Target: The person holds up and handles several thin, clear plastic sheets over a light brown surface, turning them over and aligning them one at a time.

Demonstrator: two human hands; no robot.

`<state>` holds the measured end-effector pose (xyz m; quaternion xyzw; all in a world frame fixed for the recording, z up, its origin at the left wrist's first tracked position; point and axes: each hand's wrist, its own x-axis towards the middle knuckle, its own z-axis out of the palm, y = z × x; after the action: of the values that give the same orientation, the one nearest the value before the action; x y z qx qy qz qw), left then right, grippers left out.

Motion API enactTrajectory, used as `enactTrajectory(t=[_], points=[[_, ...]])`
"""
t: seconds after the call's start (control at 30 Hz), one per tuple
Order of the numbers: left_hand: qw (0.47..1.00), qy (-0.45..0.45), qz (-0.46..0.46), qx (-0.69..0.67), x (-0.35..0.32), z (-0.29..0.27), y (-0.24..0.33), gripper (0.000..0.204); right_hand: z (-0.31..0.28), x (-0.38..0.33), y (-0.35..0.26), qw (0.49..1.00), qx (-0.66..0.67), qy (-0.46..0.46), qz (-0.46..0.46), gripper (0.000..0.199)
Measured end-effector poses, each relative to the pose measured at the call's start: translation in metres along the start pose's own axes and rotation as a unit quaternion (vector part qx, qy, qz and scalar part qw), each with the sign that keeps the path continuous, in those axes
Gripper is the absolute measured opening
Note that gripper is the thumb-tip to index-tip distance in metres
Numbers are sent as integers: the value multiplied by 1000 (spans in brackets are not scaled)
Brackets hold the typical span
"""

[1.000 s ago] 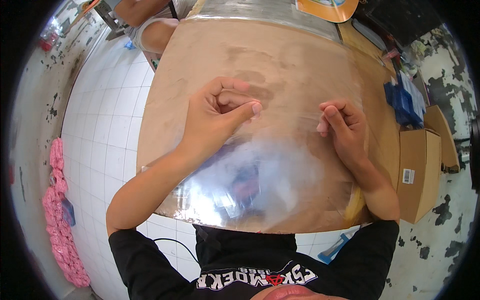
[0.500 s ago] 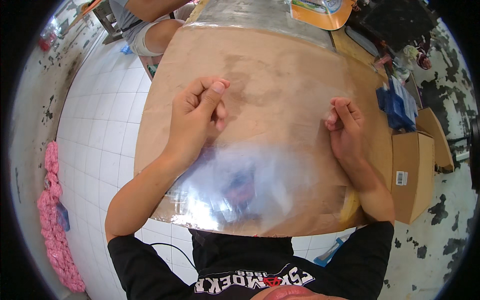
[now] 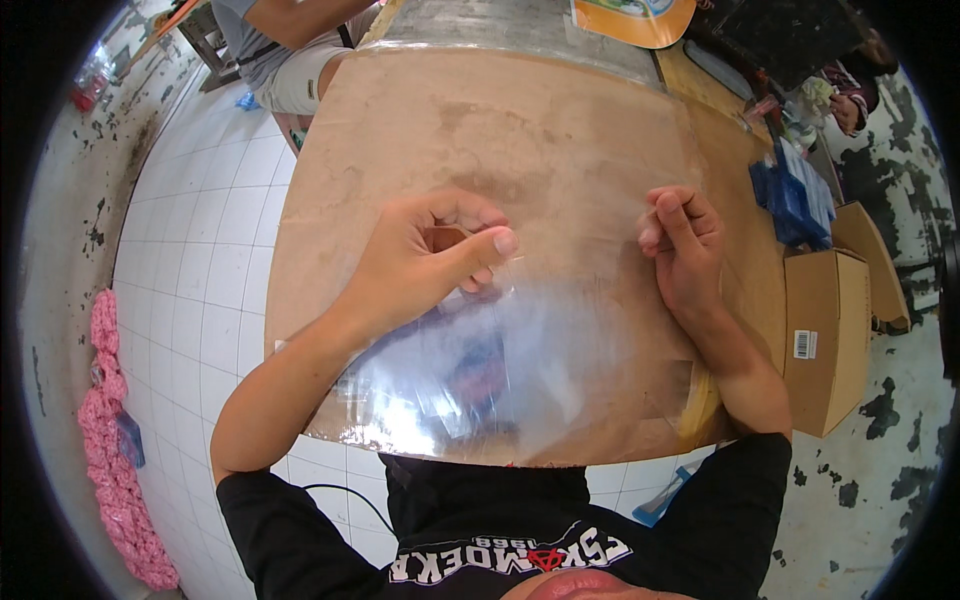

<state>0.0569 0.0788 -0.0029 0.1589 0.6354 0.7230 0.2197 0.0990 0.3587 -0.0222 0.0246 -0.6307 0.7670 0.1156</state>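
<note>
Above the table, my left hand [image 3: 430, 250] is curled, its thumb and index fingertip drawn close together in a pinch. Whatever it may hold is too thin or clear to make out. To its right, my right hand [image 3: 685, 240] is closed, thumb against bent fingers, and I cannot see anything in it for certain. Both hands hover over a brown cardboard table cover [image 3: 560, 130]. Its near part lies under glossy clear plastic [image 3: 540, 350], which reflects light and a bluish patch.
An open cardboard box [image 3: 825, 340] stands right of the table, beside blue plastic-wrapped packs [image 3: 790, 195]. An orange printed sheet [image 3: 640, 20] lies at the far end. Another person [image 3: 300, 60] sits far left; another hand [image 3: 848, 112] shows far right. Pink bundles [image 3: 115, 430] hang left.
My left hand has moved right and nearer to me, its thumb now pointing right. My right hand has shifted slightly left. A co-worker's hand now shows more clearly at the far right.
</note>
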Motion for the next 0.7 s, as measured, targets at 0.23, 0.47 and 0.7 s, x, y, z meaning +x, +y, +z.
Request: enactTrajectory(t=[0.23, 0.47, 0.7], points=[[998, -41, -15, 56, -3, 1, -1, 15, 7, -8, -3, 997, -34, -65, 7, 18], [998, -10, -19, 60, -3, -2, 2, 20, 7, -7, -2, 997, -64, -25, 28, 18], [997, 77, -13, -16, 0, -6, 5, 30, 0, 2, -1, 998, 25, 43, 35, 17]])
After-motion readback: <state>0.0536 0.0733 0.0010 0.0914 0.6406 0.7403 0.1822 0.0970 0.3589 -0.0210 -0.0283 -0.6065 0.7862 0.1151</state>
